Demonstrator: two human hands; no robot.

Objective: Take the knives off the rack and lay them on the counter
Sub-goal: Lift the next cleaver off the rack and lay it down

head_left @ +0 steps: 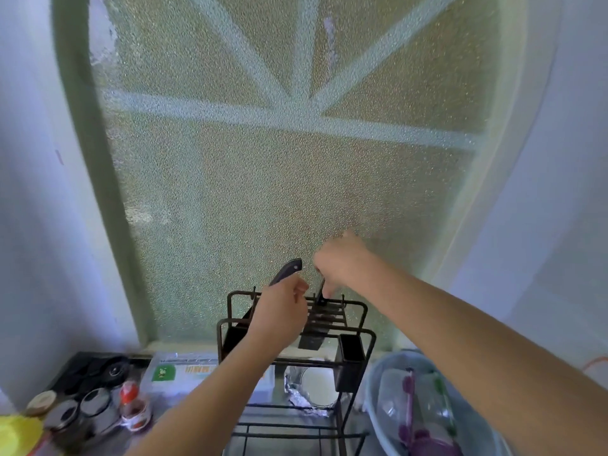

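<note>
1. at the top of the black wire rack (357, 306), in the single head view, both bare hands were at work over the knife slots, with a frosted window (283, 153) close behind.
2. the left hand (279, 312) was curled shut around the dark handle (288, 270) of a knife, whose butt end stuck up past the knuckles; its blade angled down to the left behind the rack's top bar and seemed only partly clear of the slot.
3. the right hand (339, 263) hung above the slots with its fingers (325, 291) pointing down, pinching the top of a second knife handle (321, 296). that knife sat upright in the rack, its dark blade (311, 340) showing below the bars.
4. no knife lay on the counter (144, 432) as far as could be seen; its visible left part held jars (95, 403) and a box (184, 373), and a plastic basin (381, 390) stood at the right.
5. risks from here, as a judgement: the 2-finger pinch looked weak, so the second knife could slip and drop back through the bars; 2 blades drawn close together could cross or nick the other hand; and the crowded counter left little bare room, so a knife might land on a jar.
</note>
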